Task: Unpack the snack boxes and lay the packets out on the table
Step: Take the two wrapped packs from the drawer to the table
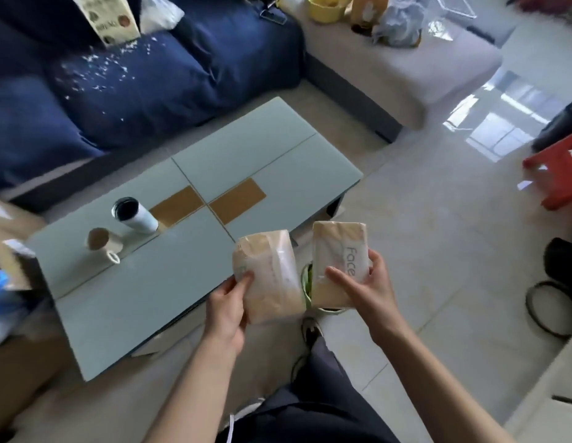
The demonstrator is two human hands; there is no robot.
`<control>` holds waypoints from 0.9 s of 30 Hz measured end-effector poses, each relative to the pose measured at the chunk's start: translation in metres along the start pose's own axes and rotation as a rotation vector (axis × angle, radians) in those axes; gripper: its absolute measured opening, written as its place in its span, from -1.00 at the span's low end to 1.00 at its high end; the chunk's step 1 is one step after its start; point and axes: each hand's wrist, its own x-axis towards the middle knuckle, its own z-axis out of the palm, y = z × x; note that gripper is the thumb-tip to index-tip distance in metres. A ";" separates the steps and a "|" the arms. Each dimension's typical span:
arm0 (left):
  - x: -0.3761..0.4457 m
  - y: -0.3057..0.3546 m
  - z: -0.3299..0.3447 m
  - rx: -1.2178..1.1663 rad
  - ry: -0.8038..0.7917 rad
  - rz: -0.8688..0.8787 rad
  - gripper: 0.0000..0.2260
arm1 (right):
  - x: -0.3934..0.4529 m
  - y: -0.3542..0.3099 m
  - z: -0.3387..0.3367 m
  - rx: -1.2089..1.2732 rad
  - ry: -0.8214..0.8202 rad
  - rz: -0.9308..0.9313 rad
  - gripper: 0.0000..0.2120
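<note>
I've got two tan packets up in the air, side by side w/ a narrow gap between them, just past the near right corner of the table (124,314). Left packet (268,276) sits in my left hand (227,311), thumb on its front face and fingers wrapped behind; its upper part overlaps the table edge in view. Right packet (337,260) has "Face" printed on it and is held by my right hand (364,292), forefinger laid across the front, other fingers curled round its right edge. Neither packet touches the table. Something green-and-white shows thru the gap, can't tell what it is. On the table's left side a white tumbler (136,215) w/ a dark mouth lies on its side, and near it a brown tape roll (102,243) w/ a small white ring just beside. Two brown rectangles mark the table's middle. Beyond the table is a blue sofa (134,91) speckled w/ white bits; a grey ottoman (406,75) to its right carries a yellow container and bags. A red stool (556,174) stands at far right.
</note>
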 end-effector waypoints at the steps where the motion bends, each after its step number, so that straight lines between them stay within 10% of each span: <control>1: 0.007 0.007 -0.008 -0.024 0.030 -0.004 -0.89 | 0.010 -0.001 0.014 -0.023 -0.027 0.007 -0.31; 27: 0.233 0.176 -0.075 -0.309 0.472 -0.058 -0.90 | 0.259 -0.091 0.303 -0.312 -0.483 0.048 -0.37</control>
